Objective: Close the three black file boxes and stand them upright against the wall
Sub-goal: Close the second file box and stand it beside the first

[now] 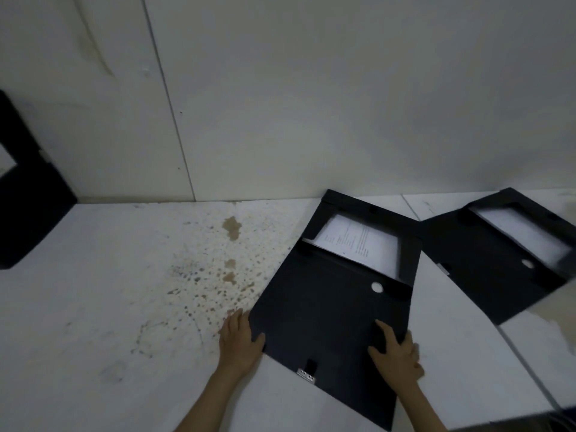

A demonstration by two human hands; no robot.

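A black file box lies flat and open on the white floor in front of me, its lid flap spread toward me and printed papers showing in the tray near the wall. My left hand grips the flap's left edge. My right hand rests on the flap's right side, fingers spread over it. A second black file box lies open to the right, also with white paper inside. A third black file box stands upright at the far left by the wall, partly cut off by the frame.
The white wall runs along the back with a vertical seam at the left. A patch of brown stains and speckles marks the floor between the left box and the middle one. A metal clasp hangs at the flap's near edge.
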